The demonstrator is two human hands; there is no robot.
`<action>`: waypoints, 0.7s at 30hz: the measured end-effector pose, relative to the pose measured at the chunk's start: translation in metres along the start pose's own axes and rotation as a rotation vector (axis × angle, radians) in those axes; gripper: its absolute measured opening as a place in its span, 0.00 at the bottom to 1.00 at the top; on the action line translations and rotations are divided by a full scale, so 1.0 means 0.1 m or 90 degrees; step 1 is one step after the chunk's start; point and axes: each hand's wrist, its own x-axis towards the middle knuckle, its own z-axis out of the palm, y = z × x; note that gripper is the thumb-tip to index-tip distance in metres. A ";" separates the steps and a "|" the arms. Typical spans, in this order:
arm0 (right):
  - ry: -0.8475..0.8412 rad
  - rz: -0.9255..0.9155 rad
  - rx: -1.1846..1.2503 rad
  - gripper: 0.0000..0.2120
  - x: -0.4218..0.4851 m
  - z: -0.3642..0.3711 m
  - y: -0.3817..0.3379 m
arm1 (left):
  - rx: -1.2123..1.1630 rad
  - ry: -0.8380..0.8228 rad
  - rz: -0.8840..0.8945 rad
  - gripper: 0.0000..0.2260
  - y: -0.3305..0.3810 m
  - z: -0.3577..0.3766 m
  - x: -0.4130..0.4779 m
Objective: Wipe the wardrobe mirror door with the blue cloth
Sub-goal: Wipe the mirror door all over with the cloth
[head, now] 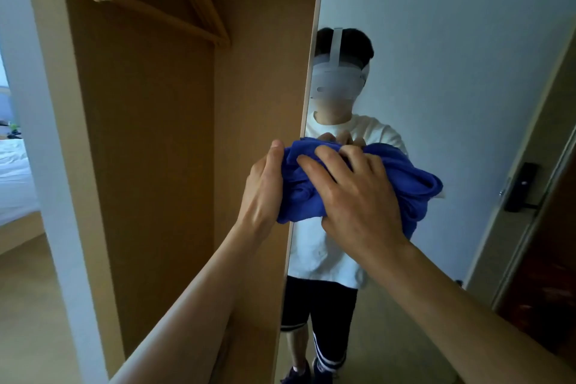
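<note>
Left hand [265,187] and right hand [355,196] clutch soft, bunched blue cloth [299,196] against smooth mirror door [436,40].

Both arms are bare and extended forward, converging at frame centre. The left forearm [187,305] enters from the bottom edge, left of centre, and rises toward the right. The left hand [263,190] stands edge-on, thumb uppermost, palm against the left side of the blue cloth [296,196]; its fingers are hidden behind the cloth. The right forearm [461,299] enters from the lower right corner. The right hand [355,196] shows its back to the camera, fingers spread and bent over the cloth, thumb tucked under its lower edge.
</note>
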 end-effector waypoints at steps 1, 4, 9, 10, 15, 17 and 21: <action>-0.007 0.000 0.004 0.28 -0.05 0.02 -0.02 | -0.004 -0.005 -0.009 0.24 -0.02 -0.01 -0.02; -0.022 0.004 0.015 0.27 -0.16 0.08 -0.07 | -0.010 -0.008 -0.014 0.26 -0.05 0.00 -0.06; -0.052 0.012 0.021 0.28 -0.36 0.19 -0.15 | -0.031 0.027 -0.042 0.27 -0.20 0.05 -0.16; -0.063 0.014 0.024 0.30 -0.40 0.20 -0.18 | -0.032 0.030 -0.051 0.28 -0.26 0.05 -0.19; -0.099 0.034 0.054 0.28 -0.63 0.26 -0.35 | 0.021 0.042 -0.140 0.31 -0.68 0.00 -0.44; -0.087 0.039 0.073 0.27 -0.70 0.30 -0.39 | -0.008 0.056 -0.157 0.29 -0.84 0.00 -0.54; -0.083 0.007 0.058 0.28 -0.85 0.46 -0.43 | -0.040 0.068 -0.152 0.30 -0.87 0.01 -0.54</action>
